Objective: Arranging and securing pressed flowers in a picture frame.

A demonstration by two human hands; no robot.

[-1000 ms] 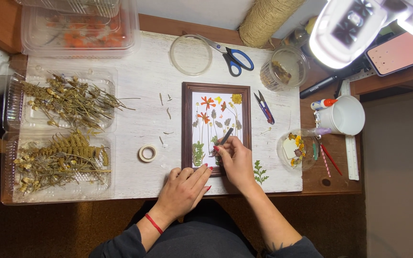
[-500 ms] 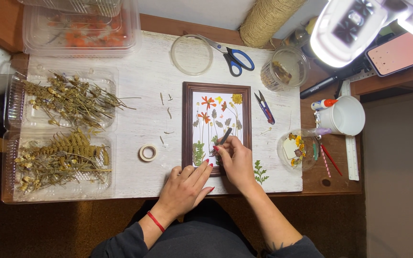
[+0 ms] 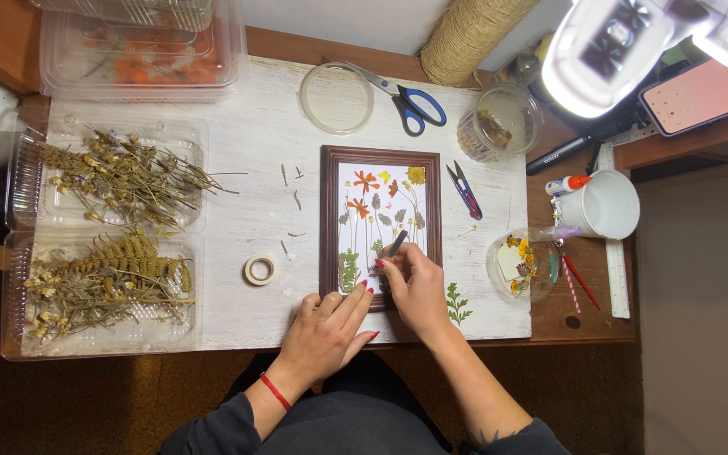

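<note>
A dark wooden picture frame (image 3: 329, 219) lies on the white board, filled with pressed red and yellow flowers and green leaves on white paper. My right hand (image 3: 416, 286) rests over the frame's lower right part and grips a thin dark tool (image 3: 396, 244) whose tip points up onto the paper. My left hand (image 3: 328, 327) lies flat at the frame's bottom left corner, fingers spread on the rim, a red band on its wrist.
Two clear trays of dried plants (image 3: 120, 227) sit at the left, a tape roll (image 3: 259, 270) beside the frame. Blue scissors (image 3: 410, 105), a round lid (image 3: 337, 99), small snips (image 3: 465, 190), a glass bowl of petals (image 3: 522, 265), a white cup (image 3: 608, 205) and a green leaf (image 3: 457, 303) surround it.
Both hands stay at the frame's lower edge; the right hand with the tool has shifted only slightly over the paper.
</note>
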